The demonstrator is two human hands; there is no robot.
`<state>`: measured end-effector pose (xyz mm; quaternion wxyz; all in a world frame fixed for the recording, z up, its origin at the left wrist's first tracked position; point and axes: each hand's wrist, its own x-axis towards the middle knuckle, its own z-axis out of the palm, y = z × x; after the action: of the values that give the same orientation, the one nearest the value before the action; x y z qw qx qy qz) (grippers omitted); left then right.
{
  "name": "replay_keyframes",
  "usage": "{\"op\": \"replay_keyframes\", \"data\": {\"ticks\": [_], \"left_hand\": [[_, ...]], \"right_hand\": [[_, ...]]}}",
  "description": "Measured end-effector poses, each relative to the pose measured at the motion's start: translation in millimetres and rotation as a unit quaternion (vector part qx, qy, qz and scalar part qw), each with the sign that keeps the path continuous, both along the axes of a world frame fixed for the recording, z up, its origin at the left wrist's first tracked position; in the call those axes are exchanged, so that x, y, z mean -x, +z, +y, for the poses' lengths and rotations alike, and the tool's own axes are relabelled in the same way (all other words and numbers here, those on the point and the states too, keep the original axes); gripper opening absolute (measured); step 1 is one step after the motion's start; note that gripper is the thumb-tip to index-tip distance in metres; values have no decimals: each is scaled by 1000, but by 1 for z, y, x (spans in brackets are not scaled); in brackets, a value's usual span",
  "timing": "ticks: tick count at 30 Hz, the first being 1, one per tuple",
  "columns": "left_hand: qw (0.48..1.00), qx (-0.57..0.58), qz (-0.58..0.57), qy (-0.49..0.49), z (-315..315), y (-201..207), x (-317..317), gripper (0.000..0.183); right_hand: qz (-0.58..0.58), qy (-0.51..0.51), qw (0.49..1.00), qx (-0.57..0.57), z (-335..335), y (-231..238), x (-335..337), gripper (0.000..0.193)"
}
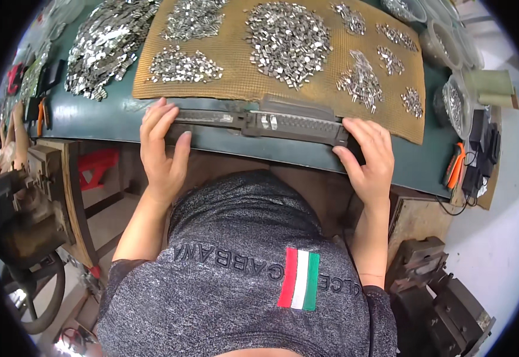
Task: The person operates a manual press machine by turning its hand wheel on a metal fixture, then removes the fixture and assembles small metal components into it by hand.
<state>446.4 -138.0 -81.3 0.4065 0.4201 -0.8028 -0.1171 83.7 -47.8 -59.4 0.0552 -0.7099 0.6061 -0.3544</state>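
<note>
Because both hands are at its ends, the dark slotted bar point(298, 126) seems to be in the step of being steadied or lined up. It lies along the near edge of the green table point(101, 124), just in front of the tan textured mat point(231, 70), with a few bright metal pieces point(269, 122) near its middle. At the left end, the fingers of the left hand point(163, 149) touch the bar while the thumb stands well away, leaving a wide gap. The right hand point(371, 152) spans the other end, fingers on the far side and thumb at the near edge, apparently holding it; how firmly, I cannot tell. Any shift of the bar would call for both hands moving together, keeping it level so that the loose pieces do not slide. A large heap of small metal parts point(289, 44) sits beyond it on the mat, untouched by either hand.
</note>
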Motion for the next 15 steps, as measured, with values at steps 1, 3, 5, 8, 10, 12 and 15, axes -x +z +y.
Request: {"op": "replay_keyframes", "data": {"ticks": [1,3,5,8,10,12,15], "left_hand": [[1000,8,-12,-8,0,0,-1,48],[1000,-10,-1,-18,1,0,-2,47],[999,-28,24,-20,1,-1,-3,46],[1000,-20,1,-12,1,-1,-1,47],[1000,-7,0,-9,1,-1,3,47],[999,32,-20,-1,1,-4,4,49],[999,50,-14,-5,0,-8,1,48]], "right_hand": [[-2,-4,1000,-4,0,0,0,47],[1,-5,1000,6,0,-2,0,47],[1,-7,1000,8,2,-3,0,48],[13,-2,1000,18,2,1,-3,45],[-27,-17,995,92,6,3,-5,36],[-52,18,992,111,31,8,-16,26],[-8,154,988,-15,46,3,-61,15]]}}
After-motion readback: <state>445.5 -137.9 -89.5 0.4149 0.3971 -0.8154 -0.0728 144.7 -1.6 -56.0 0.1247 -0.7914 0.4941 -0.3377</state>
